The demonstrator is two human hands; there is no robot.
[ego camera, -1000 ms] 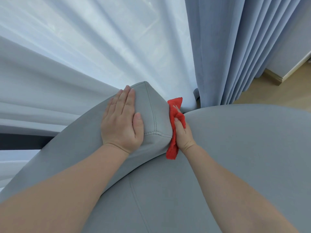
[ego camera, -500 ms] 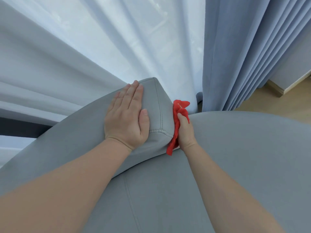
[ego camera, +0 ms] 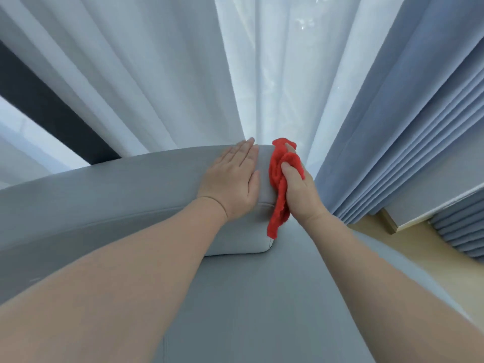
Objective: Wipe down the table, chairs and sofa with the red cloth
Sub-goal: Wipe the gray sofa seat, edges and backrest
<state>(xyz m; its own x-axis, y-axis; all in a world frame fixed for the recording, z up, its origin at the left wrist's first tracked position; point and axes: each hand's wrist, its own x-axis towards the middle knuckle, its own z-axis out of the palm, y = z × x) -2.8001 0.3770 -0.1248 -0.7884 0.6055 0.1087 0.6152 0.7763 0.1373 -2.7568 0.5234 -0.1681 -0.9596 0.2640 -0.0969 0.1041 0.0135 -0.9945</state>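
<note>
We are looking down over two bare forearms at the grey sofa (ego camera: 117, 195), and both hands are working at the end of its back cushion (ego camera: 241, 239). The left hand (ego camera: 231, 184) is lying flat on top of the cushion, fingers straight and close together, pointing away toward the window and gripping nothing. Just beside it, the right hand (ego camera: 301, 195) is curling round the red cloth (ego camera: 279, 203), the thumb pressing down over the bunched fabric. We are seeing the cloth sitting against the end face of the cushion, squeezed between that face and the palm. Its upper folds are poking out above the fingers and its loose lower end is trailing down toward the grey upholstery below. Only a narrow strip of cushion is showing between the two hands. Behind the sofa a sheer white curtain (ego camera: 183, 74) is hanging in long folds, with a dark frame (ego camera: 39, 106) showing through it on the left. A blue-grey curtain (ego camera: 406, 127) is falling in pleats on the right, and pale wooden floor (ego camera: 419, 247) is showing beneath it.
</note>
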